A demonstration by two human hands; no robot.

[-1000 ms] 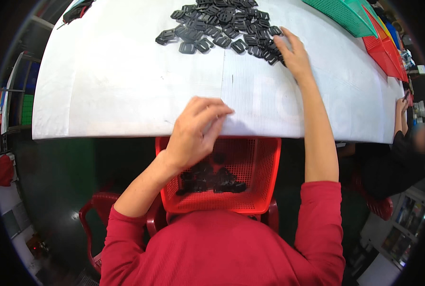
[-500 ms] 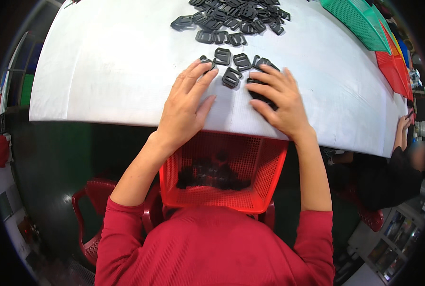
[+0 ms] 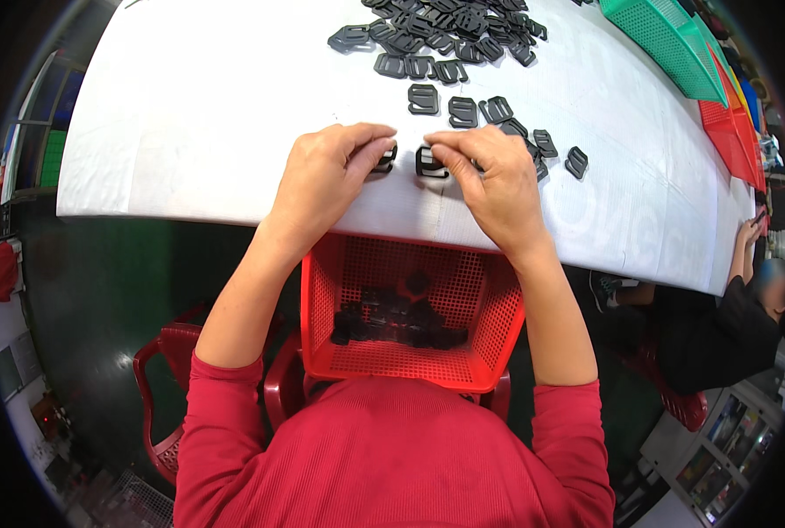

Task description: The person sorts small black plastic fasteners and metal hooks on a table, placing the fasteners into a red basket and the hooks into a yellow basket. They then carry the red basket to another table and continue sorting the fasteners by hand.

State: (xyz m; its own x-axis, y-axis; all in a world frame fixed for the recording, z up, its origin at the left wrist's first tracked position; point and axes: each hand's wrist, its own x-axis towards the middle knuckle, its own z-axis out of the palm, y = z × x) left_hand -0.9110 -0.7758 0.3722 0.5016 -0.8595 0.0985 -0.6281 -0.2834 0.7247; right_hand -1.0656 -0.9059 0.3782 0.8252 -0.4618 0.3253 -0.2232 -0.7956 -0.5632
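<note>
A red perforated plastic basket [image 3: 501, 330], dark pieces [image 3: 397, 323] inside, sits just below the near edge of a white-covered table [image 3: 190, 132], apparently for short reach. Over that edge, the left hand [image 3: 322, 172] and right hand [image 3: 498, 180] each pinch a black slotted plastic buckle [image 3: 423, 162] between thumb and fingers, probably for fine control. Loose buckles [image 3: 463, 112] lie beyond; a pile [image 3: 467, 25] lies farther from that edge. Half a second ago, both hands were spread, fingers over buckles.
</note>
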